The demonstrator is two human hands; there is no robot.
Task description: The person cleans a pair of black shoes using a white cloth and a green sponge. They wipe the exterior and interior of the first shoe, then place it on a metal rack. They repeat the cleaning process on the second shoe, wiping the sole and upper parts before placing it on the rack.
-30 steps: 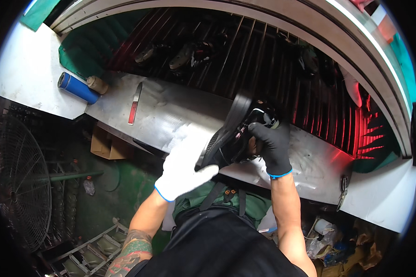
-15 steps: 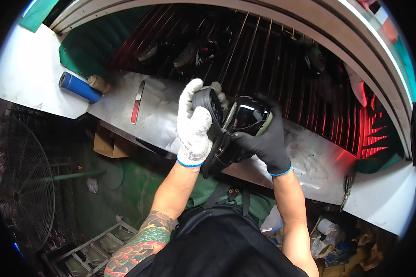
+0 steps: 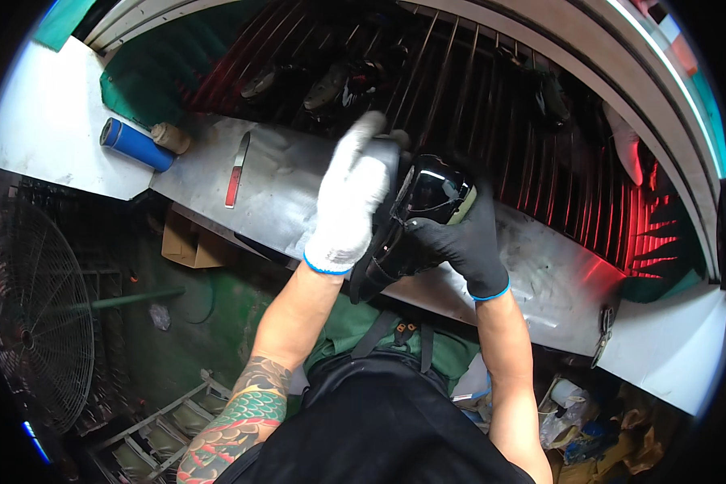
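Between gloved hands: glossy black shoe (image 3: 427, 198), tilted.

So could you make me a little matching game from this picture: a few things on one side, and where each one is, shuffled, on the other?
Things:
1. shoe
2. blue tube
3. fan
4. red-handled tool

Places:
A. lower left, below the bench
B. flat on the metal bench, left of the hands
C. between the left hand in a white glove and the right hand in a black glove
D. far left end of the bench, beside a small tan roll

Pairs: 1-C, 2-D, 3-A, 4-B
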